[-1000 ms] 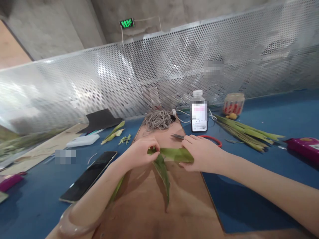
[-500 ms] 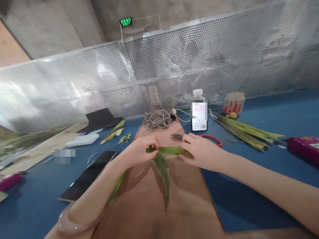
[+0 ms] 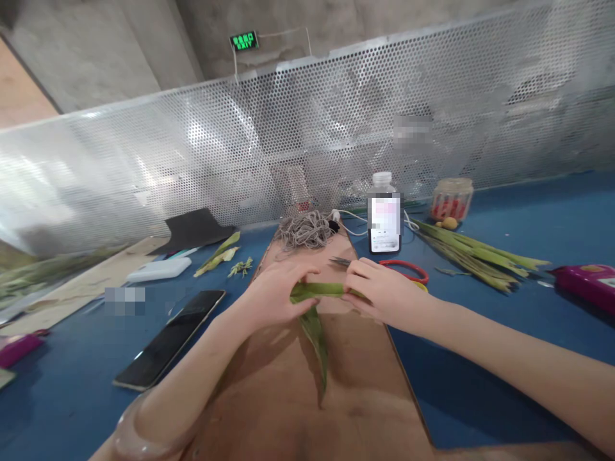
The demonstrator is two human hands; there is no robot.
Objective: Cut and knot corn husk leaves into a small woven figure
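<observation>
A long green leaf (image 3: 323, 290) is stretched level between my hands above the wooden board. A pointed leaf end (image 3: 316, 342) hangs down from it beside my left hand. My left hand (image 3: 276, 288) is around the leaf's left end, with thumb and fingers spread apart. My right hand (image 3: 372, 288) is closed on the leaf's right part, its fingers curled over it. Scissors (image 3: 412, 266) with red handles lie just behind my right hand, partly hidden by it; their blade tips show to its left.
A wooden board (image 3: 307, 422) lies on the blue table, with grey cord (image 3: 306, 230) heaped at its far end. A dark phone (image 3: 173, 339) is at left. A lit phone (image 3: 384, 221) leans on a bottle. Leaf strips (image 3: 473, 253) and a jar (image 3: 451, 200) are at right.
My left hand has gone from a pinch on the leaf to spread fingers around it. The strip trailing under my left wrist no longer shows. My right hand keeps its grip.
</observation>
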